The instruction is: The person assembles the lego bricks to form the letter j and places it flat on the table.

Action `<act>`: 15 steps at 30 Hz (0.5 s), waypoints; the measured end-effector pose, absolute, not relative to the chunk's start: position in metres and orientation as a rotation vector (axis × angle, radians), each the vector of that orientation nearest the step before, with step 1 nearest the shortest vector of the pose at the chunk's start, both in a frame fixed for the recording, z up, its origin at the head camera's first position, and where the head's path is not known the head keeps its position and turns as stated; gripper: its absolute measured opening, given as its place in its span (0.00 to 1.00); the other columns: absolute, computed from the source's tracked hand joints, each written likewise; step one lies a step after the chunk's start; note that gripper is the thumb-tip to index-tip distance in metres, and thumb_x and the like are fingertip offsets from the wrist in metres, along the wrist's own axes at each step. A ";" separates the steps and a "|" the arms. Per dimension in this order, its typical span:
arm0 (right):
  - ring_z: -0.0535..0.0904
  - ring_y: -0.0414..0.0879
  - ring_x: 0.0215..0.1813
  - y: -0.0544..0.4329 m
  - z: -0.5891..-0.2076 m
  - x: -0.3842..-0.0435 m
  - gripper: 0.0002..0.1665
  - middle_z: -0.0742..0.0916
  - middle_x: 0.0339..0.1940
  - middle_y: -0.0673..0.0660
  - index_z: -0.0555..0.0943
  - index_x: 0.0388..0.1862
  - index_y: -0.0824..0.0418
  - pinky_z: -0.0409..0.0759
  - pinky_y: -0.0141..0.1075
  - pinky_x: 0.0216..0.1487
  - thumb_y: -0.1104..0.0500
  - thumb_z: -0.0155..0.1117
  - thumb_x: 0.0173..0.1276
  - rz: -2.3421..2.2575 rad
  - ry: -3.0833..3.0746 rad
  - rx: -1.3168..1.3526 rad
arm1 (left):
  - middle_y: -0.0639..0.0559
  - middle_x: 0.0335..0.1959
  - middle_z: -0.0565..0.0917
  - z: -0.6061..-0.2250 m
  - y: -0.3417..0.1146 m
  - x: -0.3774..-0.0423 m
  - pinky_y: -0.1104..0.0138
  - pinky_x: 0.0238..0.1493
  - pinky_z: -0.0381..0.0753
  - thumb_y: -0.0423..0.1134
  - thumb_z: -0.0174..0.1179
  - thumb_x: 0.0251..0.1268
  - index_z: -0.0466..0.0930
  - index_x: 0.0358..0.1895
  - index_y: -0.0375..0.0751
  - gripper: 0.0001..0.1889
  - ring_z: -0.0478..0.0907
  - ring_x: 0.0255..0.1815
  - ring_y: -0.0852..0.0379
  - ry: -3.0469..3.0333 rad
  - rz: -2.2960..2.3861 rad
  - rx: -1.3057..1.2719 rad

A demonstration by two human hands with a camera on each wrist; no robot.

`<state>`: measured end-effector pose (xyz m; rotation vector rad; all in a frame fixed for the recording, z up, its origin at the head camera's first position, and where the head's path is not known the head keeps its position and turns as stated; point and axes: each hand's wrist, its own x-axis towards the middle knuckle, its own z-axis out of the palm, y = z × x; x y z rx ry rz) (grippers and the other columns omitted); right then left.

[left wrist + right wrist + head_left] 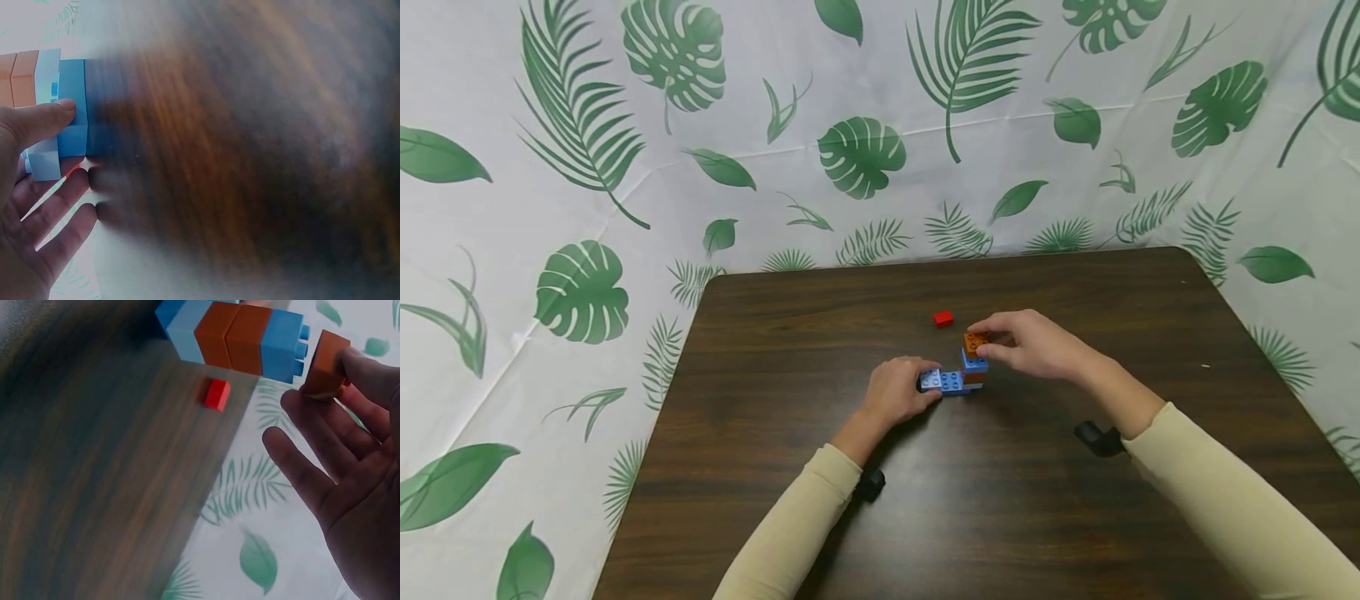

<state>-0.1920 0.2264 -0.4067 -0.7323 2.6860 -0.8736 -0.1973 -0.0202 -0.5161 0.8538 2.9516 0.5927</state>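
Observation:
A tower of toy building bricks [244, 337] rises from one end of a low blue base on the table, with light blue, two orange-brown and blue bricks stacked up. My right hand [1037, 342] pinches a single orange brick [326, 362] between thumb and fingers. In the right wrist view, a narrow gap separates that brick from the studs of the blue top brick [282, 347]. My left hand [895, 387] grips the base's other end, around a light blue brick [930, 379]. Its thumb lies along the blue bottom brick [74, 134] in the left wrist view.
Behind the tower, a small red brick [943, 318] lies by itself on the dark wooden table [820, 308]. A white cloth with green leaves [775, 192] hangs beyond the table's far edge. Black wrist cameras sit under both forearms.

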 end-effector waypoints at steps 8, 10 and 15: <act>0.80 0.43 0.42 0.228 -0.412 -0.188 0.22 0.85 0.51 0.51 0.79 0.63 0.56 0.81 0.40 0.41 0.55 0.65 0.70 -0.879 2.678 -0.750 | 0.58 0.52 0.85 -0.516 -0.019 -0.197 0.59 0.46 0.79 0.55 0.69 0.58 0.85 0.55 0.57 0.21 0.81 0.50 0.57 2.960 0.583 0.854; 0.80 0.43 0.41 0.228 -0.412 -0.187 0.22 0.85 0.51 0.51 0.80 0.62 0.56 0.80 0.39 0.40 0.56 0.65 0.70 -0.882 2.676 -0.755 | 0.58 0.52 0.85 -0.516 -0.019 -0.197 0.59 0.46 0.79 0.55 0.69 0.58 0.85 0.55 0.58 0.21 0.81 0.50 0.57 2.960 0.583 0.855; 0.82 0.42 0.46 0.229 -0.414 -0.187 0.22 0.85 0.52 0.51 0.80 0.61 0.56 0.82 0.41 0.44 0.56 0.67 0.69 -0.889 2.684 -0.765 | 0.58 0.52 0.85 -0.517 -0.019 -0.197 0.59 0.46 0.79 0.55 0.69 0.58 0.85 0.55 0.57 0.21 0.81 0.50 0.56 2.960 0.594 0.853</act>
